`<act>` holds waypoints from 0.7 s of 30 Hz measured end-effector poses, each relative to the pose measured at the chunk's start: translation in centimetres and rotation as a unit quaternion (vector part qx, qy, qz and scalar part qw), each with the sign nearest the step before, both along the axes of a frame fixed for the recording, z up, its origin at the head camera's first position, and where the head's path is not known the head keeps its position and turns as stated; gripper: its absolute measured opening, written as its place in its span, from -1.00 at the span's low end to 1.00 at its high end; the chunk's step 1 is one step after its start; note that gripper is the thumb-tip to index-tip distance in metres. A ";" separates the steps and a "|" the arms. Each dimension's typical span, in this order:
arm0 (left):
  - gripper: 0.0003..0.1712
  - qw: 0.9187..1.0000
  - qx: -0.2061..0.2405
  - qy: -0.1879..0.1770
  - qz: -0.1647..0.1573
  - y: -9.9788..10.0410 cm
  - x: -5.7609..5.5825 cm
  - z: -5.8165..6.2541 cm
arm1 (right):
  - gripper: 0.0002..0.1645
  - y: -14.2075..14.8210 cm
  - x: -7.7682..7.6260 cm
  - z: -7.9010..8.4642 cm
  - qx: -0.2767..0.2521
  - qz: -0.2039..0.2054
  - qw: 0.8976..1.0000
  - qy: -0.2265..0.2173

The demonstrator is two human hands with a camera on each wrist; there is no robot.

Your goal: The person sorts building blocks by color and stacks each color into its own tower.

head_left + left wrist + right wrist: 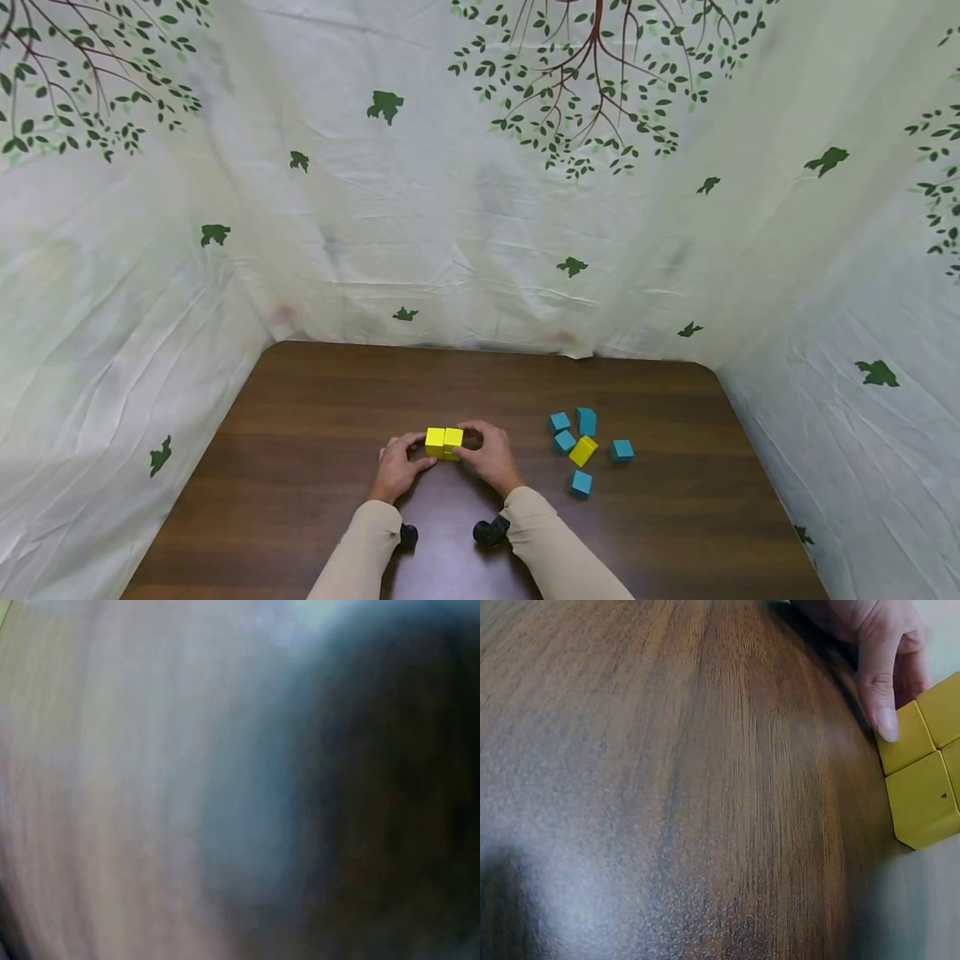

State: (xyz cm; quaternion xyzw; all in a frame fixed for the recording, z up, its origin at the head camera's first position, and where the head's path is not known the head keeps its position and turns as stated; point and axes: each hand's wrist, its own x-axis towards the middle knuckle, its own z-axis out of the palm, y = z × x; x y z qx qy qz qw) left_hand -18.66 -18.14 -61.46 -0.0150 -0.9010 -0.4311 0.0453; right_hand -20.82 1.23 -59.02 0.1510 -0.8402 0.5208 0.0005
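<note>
Several yellow cubes (435, 442) stand together as a small block, two wide and two high, on the brown table. My left hand (397, 468) holds the block's left side, thumb at the front and fingers towards the back. From the right, my right hand (491, 457) pinches the upper right cube between thumb and index finger. The right wrist view shows the yellow cubes (922, 801) at the right edge, with the left thumb (877, 682) pressed on one lower cube. The left wrist view is too blurred to show the hand's work.
On the table (300, 500), right of the hands, lie a loose yellow cube (583, 451) and several blue blocks, among them a near one (581, 484) and a rightmost one (622, 451). A white leaf-printed curtain (480, 233) hangs behind the table's far edge.
</note>
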 end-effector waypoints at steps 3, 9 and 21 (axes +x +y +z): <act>-0.53 1.000 -0.003 0.000 0.000 -0.1 -0.1 -0.1 | -0.58 -0.1 0.0 0.0 -0.002 0.001 1.000 -0.002; -0.52 1.000 0.001 -0.005 0.000 -0.2 -0.1 -0.2 | -0.58 -0.2 0.1 0.1 0.007 0.001 1.000 -0.014; -0.51 1.000 -0.007 -0.004 0.001 -0.1 -0.1 -0.3 | -0.44 1.0 -0.1 0.7 -0.013 0.004 0.998 -0.055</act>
